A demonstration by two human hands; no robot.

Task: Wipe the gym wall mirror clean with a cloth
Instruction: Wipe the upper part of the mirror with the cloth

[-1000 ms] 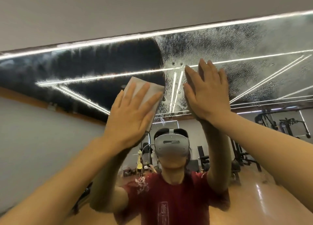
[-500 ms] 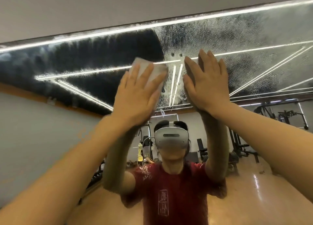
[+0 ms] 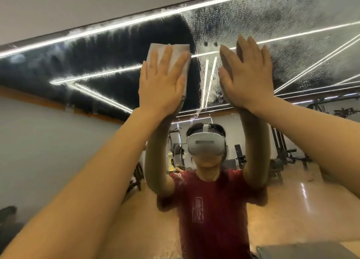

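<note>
The wall mirror fills the view up to its top edge. Its right part is speckled with spray droplets; the strip to the left of the cloth looks dark and wiped. My left hand lies flat with fingers spread, pressing a folded pale grey cloth against the glass high up. The cloth's upper part shows above my fingertips. My right hand rests flat on the wet glass just to the right, fingers apart, holding nothing.
The plain wall runs above the mirror's top edge. The glass reflects a person in a red shirt, gym machines and a shiny floor. A dark flat edge sits at the bottom right.
My left hand has slid the cloth upward along the glass, toward the mirror's top edge. My right hand stays planted in about the same spot.
</note>
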